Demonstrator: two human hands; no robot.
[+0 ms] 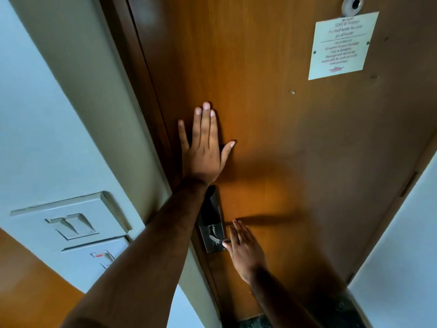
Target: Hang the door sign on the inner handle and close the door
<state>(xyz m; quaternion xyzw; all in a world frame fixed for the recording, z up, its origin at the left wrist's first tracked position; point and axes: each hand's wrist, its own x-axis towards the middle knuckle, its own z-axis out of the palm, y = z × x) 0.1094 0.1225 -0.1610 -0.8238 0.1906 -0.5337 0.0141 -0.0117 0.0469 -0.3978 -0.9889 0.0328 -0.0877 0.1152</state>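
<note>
Both hands lie flat, fingers spread, holding nothing: the left hand [203, 147] presses the brown wooden door [272, 143] near its latch edge, the right hand [244, 249] just beside the silver lever handle [216, 237] on its dark metal lock plate [211, 223]. That edge meets the dark frame [139, 74]. No door sign shows on the handle.

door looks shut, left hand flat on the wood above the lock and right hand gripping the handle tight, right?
Not quite. In the head view the right hand is open, fingers straight, beside the handle, at most touching its tip, not gripping it. The rest holds: the left hand lies flat on the door above the lock, and the door looks shut.
</note>
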